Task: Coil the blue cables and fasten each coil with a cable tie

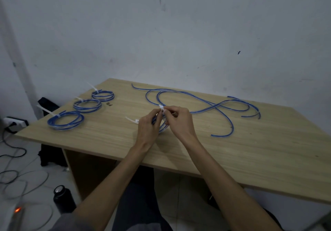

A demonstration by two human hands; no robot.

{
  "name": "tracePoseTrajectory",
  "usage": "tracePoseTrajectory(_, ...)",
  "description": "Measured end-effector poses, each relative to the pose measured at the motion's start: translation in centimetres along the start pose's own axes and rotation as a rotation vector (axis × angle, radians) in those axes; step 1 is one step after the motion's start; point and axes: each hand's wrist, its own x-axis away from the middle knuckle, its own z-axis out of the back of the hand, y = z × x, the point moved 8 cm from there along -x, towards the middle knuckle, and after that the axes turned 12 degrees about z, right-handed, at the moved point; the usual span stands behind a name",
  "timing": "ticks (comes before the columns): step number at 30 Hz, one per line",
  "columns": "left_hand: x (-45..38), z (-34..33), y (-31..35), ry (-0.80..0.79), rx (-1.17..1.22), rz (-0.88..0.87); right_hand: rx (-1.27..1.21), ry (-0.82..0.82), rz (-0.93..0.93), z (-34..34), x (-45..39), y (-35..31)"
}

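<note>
Fourth coil in hand at mid-surface, tie being fitted; three coils done, loose cable remains.

Your left hand (147,123) grips the small coil of thin blue plastic cable (162,125) just above the pale wooden surface (232,155); your right hand (176,118) pinches the white nylon cable tie (161,107) at its top. I judge the cable light, springy and smooth: hold across all turns beside the tie or they may spread. Left, three tied blue coils (65,120) lie in a row; beyond, uncoiled blue cable (206,103) sprawls.
</note>
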Motion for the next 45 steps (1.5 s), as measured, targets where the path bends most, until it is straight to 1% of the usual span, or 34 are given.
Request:
tracePoseTrajectory(2,0.1,-0.2,0.2,-0.023,-0.019,-0.023,-0.05,-0.027,-0.05,0.0,-0.1,0.6)
tracePoseTrajectory(3,0.1,-0.2,0.2,-0.033,-0.024,-0.026,-0.058,-0.067,-0.07,-0.1,-0.3,0.9)
tracePoseTrajectory(5,0.3,-0.4,0.5,-0.059,-0.026,-0.036,-0.072,-0.153,-0.064,-0.5,-0.7,0.9)
tracePoseTrajectory(6,0.4,-0.5,0.6,-0.074,-0.021,-0.041,-0.093,-0.168,-0.065,-0.5,-0.9,0.9)
tracePoseTrajectory(9,0.5,-0.4,0.6,-0.08,0.021,-0.019,-0.211,-0.142,-0.131,-0.6,-1.0,1.5)
tracePoseTrajectory(12,0.7,-0.5,1.0,-0.099,0.018,-0.023,-0.297,-0.043,-0.216,0.0,-1.3,1.9)
tracePoseTrajectory(14,1.0,-0.8,1.2,-0.118,-0.002,-0.05,-0.263,-0.027,-0.199,1.0,-2.2,1.6)
tracePoseTrajectory(16,1.0,-0.7,1.1,-0.108,0.006,-0.032,-0.14,-0.127,-0.144,1.7,-3.3,0.6)
tracePoseTrajectory(19,0.6,-0.3,0.5,-0.091,0.037,0.023,-0.051,-0.233,-0.161,2.2,-3.6,0.2)
tracePoseTrajectory(24,0.7,-0.3,0.8,-0.095,0.056,0.032,-0.168,-0.306,-0.204,1.3,-2.3,1.0)
tracePoseTrajectory(27,0.6,-0.1,0.8,-0.1,0.068,0.035,-0.186,-0.295,-0.225,0.8,-1.9,1.4)
tracePoseTrajectory(34,0.9,-0.4,1.2,-0.132,0.063,0.019,-0.317,-0.26,-0.377,0.4,-1.4,2.0)
tracePoseTrajectory(39,1.1,-0.4,1.6,-0.145,0.064,0.027,-0.247,-0.227,-0.316,0.7,-2.2,1.6)
tracePoseTrajectory(43,1.2,-0.3,1.6,-0.163,0.08,0.021,-0.142,-0.257,-0.234,0.7,-2.5,1.3)
tracePoseTrajectory(45,1.3,-0.2,1.7,-0.173,0.093,0.018,-0.13,-0.241,-0.219,0.8,-2.7,1.3)
